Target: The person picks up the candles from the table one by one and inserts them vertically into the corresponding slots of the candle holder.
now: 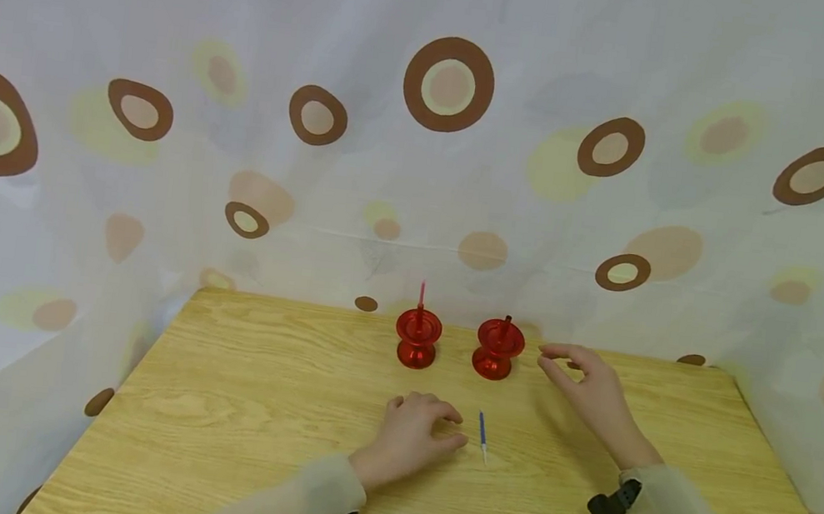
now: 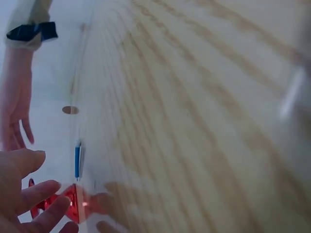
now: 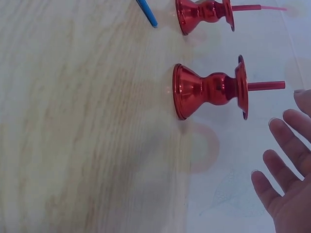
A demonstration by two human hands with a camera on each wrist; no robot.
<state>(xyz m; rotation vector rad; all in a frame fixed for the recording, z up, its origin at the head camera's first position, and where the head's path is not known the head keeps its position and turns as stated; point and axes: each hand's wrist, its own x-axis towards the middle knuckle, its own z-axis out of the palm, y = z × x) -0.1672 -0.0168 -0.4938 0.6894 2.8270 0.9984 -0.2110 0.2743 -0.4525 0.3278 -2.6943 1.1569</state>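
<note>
Two red candle holders stand near the table's far edge. The left holder (image 1: 417,340) (image 3: 204,12) carries a tall thin pink candle (image 1: 421,293). The right holder (image 1: 497,351) (image 3: 209,92) carries a short dark red candle (image 1: 506,325) (image 3: 265,86). A thin blue candle (image 1: 483,434) (image 2: 77,161) (image 3: 146,10) lies flat on the wood. My left hand (image 1: 418,432) (image 2: 29,199) rests on the table just left of the blue candle, fingers loosely bent, holding nothing. My right hand (image 1: 579,375) (image 3: 284,179) hovers right of the right holder, fingers relaxed and empty, not touching it.
The wooden table (image 1: 238,406) is enclosed on three sides by a white curtain (image 1: 436,167) with brown circles. A black wrist strap (image 1: 612,504) sits on my right forearm.
</note>
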